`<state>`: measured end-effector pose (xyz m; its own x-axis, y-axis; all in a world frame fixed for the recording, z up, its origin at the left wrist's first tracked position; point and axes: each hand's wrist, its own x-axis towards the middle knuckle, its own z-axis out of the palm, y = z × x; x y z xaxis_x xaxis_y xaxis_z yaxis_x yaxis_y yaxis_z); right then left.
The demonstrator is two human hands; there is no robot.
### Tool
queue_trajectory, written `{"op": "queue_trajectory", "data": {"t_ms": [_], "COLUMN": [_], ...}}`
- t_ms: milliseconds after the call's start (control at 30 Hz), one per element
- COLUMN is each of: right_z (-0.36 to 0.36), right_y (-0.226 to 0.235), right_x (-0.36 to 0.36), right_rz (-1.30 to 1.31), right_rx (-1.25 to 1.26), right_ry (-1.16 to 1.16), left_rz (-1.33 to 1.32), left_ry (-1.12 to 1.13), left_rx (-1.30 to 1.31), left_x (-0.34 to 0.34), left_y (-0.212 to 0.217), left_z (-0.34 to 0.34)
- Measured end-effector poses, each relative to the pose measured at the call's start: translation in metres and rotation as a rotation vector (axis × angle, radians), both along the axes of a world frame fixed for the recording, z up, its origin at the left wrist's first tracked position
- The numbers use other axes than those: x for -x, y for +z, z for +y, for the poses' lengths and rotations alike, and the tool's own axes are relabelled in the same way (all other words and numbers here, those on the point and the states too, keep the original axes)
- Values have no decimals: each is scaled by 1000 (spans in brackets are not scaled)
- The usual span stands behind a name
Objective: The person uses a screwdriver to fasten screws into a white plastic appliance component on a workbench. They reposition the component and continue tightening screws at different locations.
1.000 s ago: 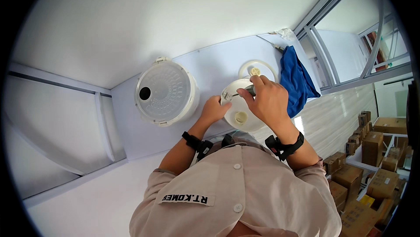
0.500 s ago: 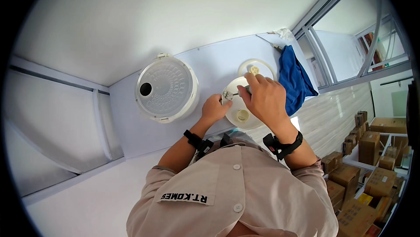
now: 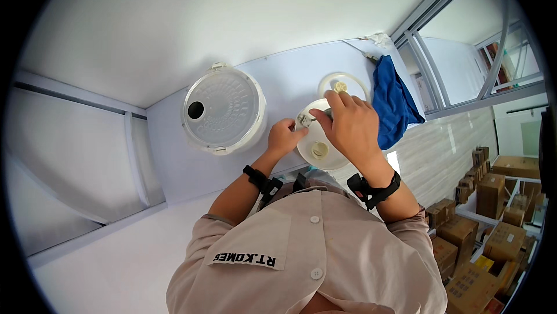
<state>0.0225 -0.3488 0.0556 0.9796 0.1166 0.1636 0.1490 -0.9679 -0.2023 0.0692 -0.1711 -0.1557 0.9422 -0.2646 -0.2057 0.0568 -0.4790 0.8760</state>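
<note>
A round white lid (image 3: 318, 143) is held over the near edge of the bench (image 3: 290, 82), just right of the white cooker pot (image 3: 223, 110). It is pinched by the left hand (image 3: 284, 137) and gripped from above by the right hand (image 3: 350, 125), fingers closed on it. A slip could drop it off that edge. Open room lies behind the pot; the blue cloth (image 3: 393, 100) and a clear disc (image 3: 342, 85) crowd the right.

Single head-worn fisheye, straight down, close above table (image 3: 290, 82).

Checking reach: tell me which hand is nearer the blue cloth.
Right. The right hand is just beside the blue cloth; the left hand sits across the white round lid, farther away.
</note>
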Motion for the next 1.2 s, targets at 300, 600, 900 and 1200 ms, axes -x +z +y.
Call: {"op": "queue_trajectory", "data": {"t_ms": [300, 600, 900, 1200], "right_z": [0, 3, 5, -4], "right_y": [5, 18, 17, 7], "right_x": [2, 7, -4, 1], "right_rz": [-302, -232, 244, -46], "right_rx": [-291, -49, -73, -242], "right_ry": [268, 38, -145, 91], "left_rz": [-22, -92, -137, -148], "left_ry": [7, 19, -2, -9], "left_rx": [132, 94, 39, 36], "left_x": [-2, 5, 1, 1], "left_y": [-30, -15, -21, -14], "left_z": [6, 9, 11, 8]}}
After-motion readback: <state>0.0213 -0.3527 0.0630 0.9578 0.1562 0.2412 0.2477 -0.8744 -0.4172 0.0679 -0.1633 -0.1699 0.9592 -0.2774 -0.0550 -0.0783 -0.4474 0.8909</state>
